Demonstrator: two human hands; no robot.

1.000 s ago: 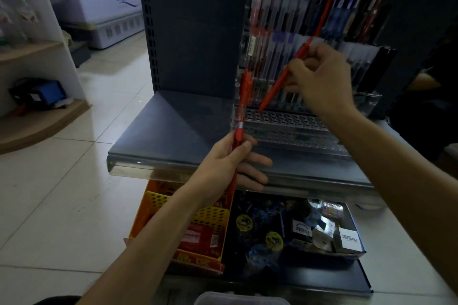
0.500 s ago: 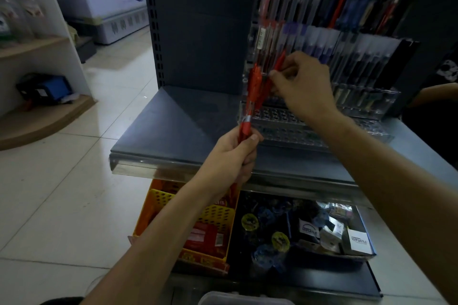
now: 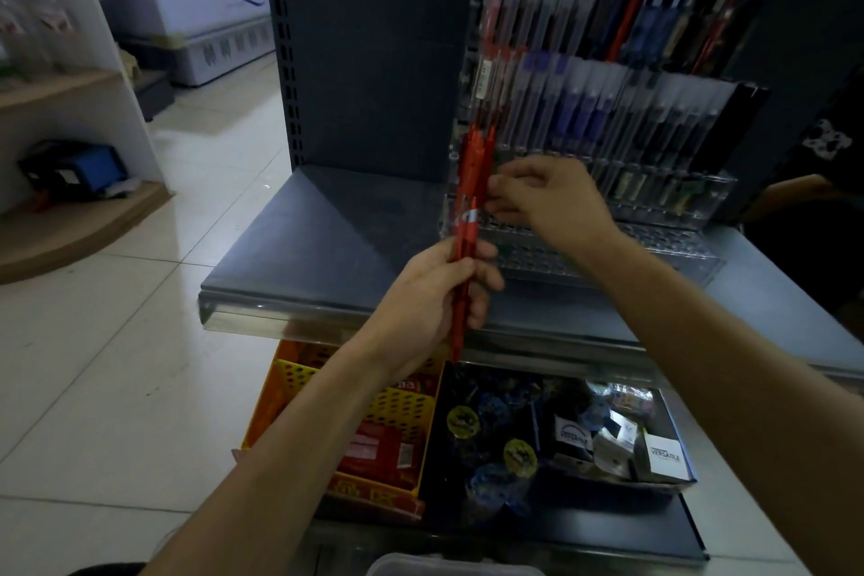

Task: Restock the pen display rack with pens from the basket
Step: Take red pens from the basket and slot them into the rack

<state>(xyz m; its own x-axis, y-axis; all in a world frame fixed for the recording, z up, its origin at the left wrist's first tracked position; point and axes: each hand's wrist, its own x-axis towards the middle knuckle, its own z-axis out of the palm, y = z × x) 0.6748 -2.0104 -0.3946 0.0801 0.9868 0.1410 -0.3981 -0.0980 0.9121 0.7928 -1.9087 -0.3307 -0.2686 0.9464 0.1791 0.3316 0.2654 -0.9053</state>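
Most of the restocking, we judged, was done, though not all of it. On the grey shelf [image 3: 327, 239] the rack [image 3: 608, 253] stood with its upper and middle tiers packed with upright pens: clear-barrelled, blue, black and a few red. Its low front tiers of holes showed bare, and we could not tell whether those were meant to be filled. Below the shelf sat the yellow basket [image 3: 299, 381], well apart from the rack, with red packets in it. We could not make out any loose pens there.

Our left hand [image 3: 421, 299] was over the shelf's front edge, just before the rack's left corner. Its fingers were wrapped round the lower half of a bundle of red pens [image 3: 470, 182] held upright. Our right hand [image 3: 551, 196] reached in from the right, its fingers [image 3: 498, 196] curled and pinching at the bundle's upper part. It seemed to be drawing one pen out, but blur kept us from saying which.

What was left, we reckoned, was this handful, each pen to be slotted into the rack, likely among the red ones at its left end. The pens were slim and bright red, one with a pale band near its middle, and their lower ends poked out below our palm.
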